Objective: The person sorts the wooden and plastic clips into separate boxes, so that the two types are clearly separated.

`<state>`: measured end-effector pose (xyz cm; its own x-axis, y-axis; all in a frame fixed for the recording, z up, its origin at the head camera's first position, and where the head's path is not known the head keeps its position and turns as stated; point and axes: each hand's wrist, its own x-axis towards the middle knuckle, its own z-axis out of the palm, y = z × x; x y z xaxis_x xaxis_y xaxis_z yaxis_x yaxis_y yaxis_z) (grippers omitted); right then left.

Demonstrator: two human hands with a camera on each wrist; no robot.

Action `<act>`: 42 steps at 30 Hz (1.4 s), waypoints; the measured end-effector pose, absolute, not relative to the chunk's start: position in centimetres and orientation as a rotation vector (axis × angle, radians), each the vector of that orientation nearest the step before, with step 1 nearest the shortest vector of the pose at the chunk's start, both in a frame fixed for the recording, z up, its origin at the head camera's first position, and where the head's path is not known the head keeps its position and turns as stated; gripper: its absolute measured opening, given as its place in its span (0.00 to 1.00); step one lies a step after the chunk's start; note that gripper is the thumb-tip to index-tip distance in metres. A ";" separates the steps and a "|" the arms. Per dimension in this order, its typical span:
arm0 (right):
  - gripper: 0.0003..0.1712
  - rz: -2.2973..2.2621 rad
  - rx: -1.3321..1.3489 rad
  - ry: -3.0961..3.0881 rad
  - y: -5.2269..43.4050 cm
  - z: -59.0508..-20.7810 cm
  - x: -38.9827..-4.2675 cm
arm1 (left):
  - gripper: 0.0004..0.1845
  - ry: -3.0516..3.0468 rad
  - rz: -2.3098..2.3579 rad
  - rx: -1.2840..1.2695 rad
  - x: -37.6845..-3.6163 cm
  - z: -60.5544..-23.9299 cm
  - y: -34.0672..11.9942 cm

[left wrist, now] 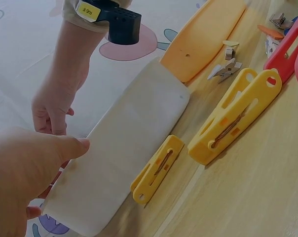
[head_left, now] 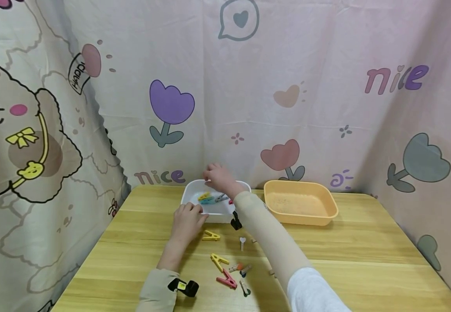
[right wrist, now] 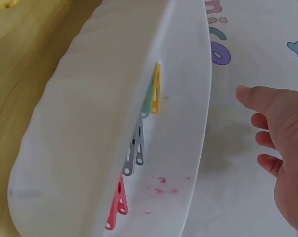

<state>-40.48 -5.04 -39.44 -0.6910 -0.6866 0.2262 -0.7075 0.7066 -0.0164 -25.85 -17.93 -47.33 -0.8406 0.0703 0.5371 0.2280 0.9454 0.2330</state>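
Observation:
My left hand grips the near left rim of a white plastic basin. Its thumb lies against the outer wall, the other fingers reaching over the rim. Beyond the far rim hovers my right hand; in the right wrist view that hand is apart from the basin, thumb out and fingers loosely bent, holding nothing. Inside the basin lie a yellow clothespin, a blue one, a grey one and a red one.
An orange basin stands to the right. In front on the wooden table lie yellow clothespins, a red clothespin and several small clips. A printed curtain hangs directly behind the table.

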 end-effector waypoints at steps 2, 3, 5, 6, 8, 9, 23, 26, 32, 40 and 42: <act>0.07 0.177 1.129 -2.712 -5.1 -39.4 -40.4 | 0.12 -2.551 -0.395 -0.212 -25.9 -47.3 -18.0; 0.07 0.194 1.136 -2.709 -5.1 -39.4 -40.3 | 0.12 -2.547 -0.395 -0.212 -25.9 -47.3 -18.0; 0.09 0.201 1.150 -2.694 -5.0 -39.3 -40.0 | 0.12 -2.539 -0.392 -0.211 -25.8 -47.2 -18.0; 0.09 0.207 1.156 -2.685 -5.0 -39.2 -39.9 | 0.12 -2.536 -0.389 -0.210 -25.8 -47.2 -18.0; 0.09 0.199 1.169 -2.658 -4.9 -39.3 -39.7 | 0.12 -2.539 -0.389 -0.206 -25.8 -47.2 -18.0; 0.08 0.188 1.173 -2.647 -4.8 -39.3 -39.5 | 0.13 -2.545 -0.390 -0.204 -25.8 -47.1 -18.0; 0.08 0.177 1.270 -2.549 -2.8 -39.6 -37.7 | 0.13 -2.567 -0.404 -0.202 -25.8 -47.0 -18.0; 0.08 0.135 1.296 -2.497 -2.3 -39.6 -37.0 | 0.13 -2.563 -0.402 -0.205 -25.8 -47.2 -17.9; 0.08 0.086 1.333 -2.442 -1.2 -39.6 -35.5 | 0.13 -2.562 -0.414 -0.207 -25.6 -47.2 -17.9; 0.08 0.019 1.383 -2.327 0.0 -39.8 -33.5 | 0.13 -2.577 -0.421 -0.186 -25.7 -47.1 -17.8; 0.08 -0.027 1.389 -2.299 0.3 -40.0 -33.0 | 0.13 -2.576 -0.416 -0.185 -25.7 -47.1 -17.8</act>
